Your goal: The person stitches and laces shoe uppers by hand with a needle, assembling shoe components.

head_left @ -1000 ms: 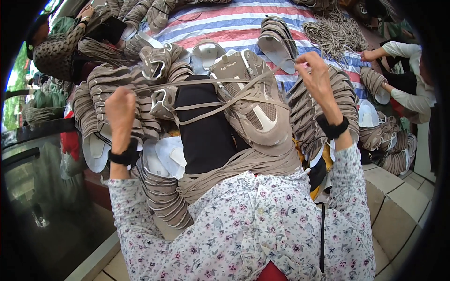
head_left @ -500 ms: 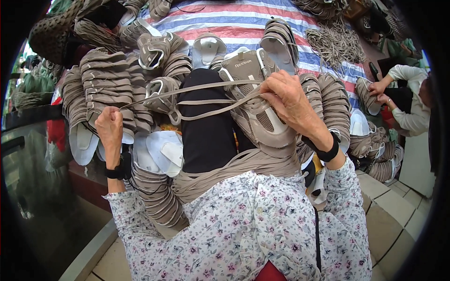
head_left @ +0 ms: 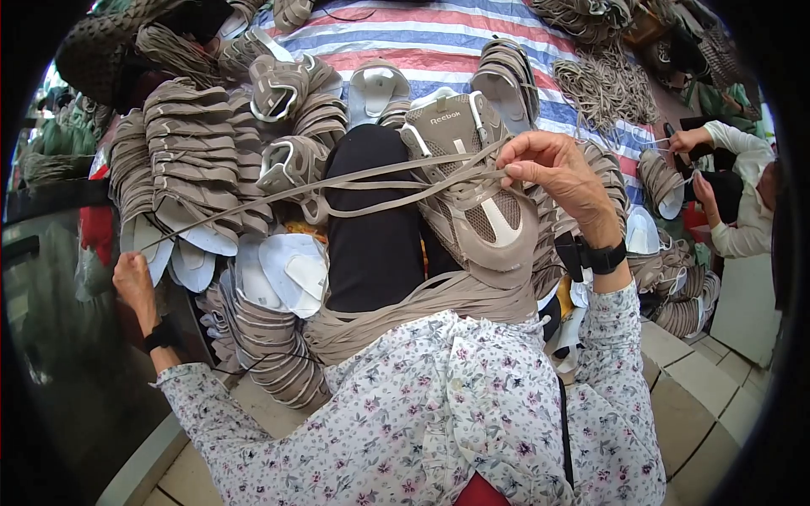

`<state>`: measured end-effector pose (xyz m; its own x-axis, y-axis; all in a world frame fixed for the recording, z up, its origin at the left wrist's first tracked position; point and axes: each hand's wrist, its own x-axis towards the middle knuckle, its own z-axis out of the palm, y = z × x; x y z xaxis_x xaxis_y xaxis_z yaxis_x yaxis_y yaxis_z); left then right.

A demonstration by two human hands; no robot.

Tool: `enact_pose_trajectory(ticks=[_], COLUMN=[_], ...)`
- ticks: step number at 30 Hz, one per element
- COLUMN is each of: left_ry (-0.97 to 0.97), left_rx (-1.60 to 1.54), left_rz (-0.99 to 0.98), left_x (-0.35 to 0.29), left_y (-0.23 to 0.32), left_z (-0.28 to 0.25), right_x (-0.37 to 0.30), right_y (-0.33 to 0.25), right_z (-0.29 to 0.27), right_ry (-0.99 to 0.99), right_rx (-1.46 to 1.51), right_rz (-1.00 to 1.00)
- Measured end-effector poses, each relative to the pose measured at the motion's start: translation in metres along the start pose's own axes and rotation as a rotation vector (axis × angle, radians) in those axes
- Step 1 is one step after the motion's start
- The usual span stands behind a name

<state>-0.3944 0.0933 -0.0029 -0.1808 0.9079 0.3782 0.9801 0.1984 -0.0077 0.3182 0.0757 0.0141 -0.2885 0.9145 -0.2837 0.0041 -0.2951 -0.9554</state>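
A taupe mesh sneaker upper with white trim rests over my lap, tongue pointing away and toe toward me. Out at the far left, my left hand is closed around the end of a taupe shoelace, drawn taut across to the upper. My right hand pinches the lace between thumb and fingers, just above the upper's right side. More lace hangs in a loop beside the upper, over my black-clad leg. A thick bundle of laces lies across my lap.
Stacked shoe uppers stand at left, with another stack by my left side. Pale insole-like pieces lie nearby. A striped tarp spreads behind, bearing a lace heap. A co-worker handles an upper at right.
My left hand has moved outward left and down, stretching the lace. My right hand has shifted right and slightly up off the upper. The co-worker's hands have moved apart.
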Motion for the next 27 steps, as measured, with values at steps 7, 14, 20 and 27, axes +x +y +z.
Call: enact_pose_trajectory(ticks=[7,14,20,27], left_ry=[-0.026,0.027,0.063,-0.502], left_rx=[0.028,0.183,0.133,-0.969], left_rz=[0.002,-0.105,0.082,0.302], left_x=[-0.009,-0.011,0.004,-0.053], left_y=[-0.077,-0.141,-0.091,0.316], left_z=[-0.035,-0.069,-0.059,-0.056], right_x=[0.007,0.016,0.029,0.026], right_y=[0.004,0.017,0.017,0.021], right_z=[0.004,0.009,0.020,0.024], right_ry=[0.023,0.147,0.141,0.177], right_rx=[0.039,-0.178,-0.623,-0.697], right_rz=[-0.051,-0.163,-0.399,-0.573])
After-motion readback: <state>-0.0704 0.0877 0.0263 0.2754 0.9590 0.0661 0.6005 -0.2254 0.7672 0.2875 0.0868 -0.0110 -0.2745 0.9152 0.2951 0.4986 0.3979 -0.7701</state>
